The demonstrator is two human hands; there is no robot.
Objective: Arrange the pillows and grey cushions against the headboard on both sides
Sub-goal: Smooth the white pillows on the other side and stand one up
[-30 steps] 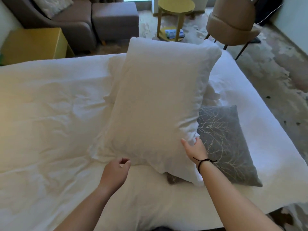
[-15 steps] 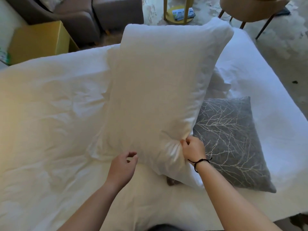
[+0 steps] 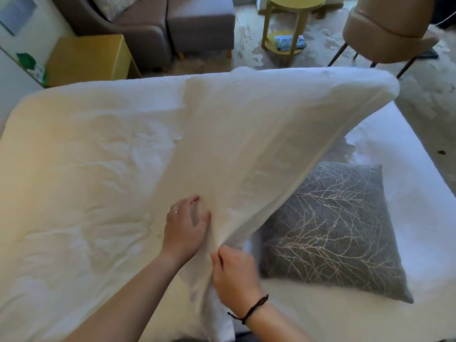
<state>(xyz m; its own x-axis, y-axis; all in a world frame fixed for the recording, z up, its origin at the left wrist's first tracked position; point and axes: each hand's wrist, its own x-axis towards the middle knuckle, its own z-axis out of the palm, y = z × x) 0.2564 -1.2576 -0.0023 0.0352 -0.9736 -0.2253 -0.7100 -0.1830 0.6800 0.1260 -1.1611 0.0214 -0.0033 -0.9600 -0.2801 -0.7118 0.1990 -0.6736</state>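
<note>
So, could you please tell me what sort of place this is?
Probably a hotel room or bedroom: a bed made up in white linen, with a white pillow and grey cushion on it, and beyond it a grey armchair, a yellow side table and a tan chair.

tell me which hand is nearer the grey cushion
Right. The right hand pinches the white pillow just beside the grey cushion; the left hand rests on the pillow farther away.
</note>
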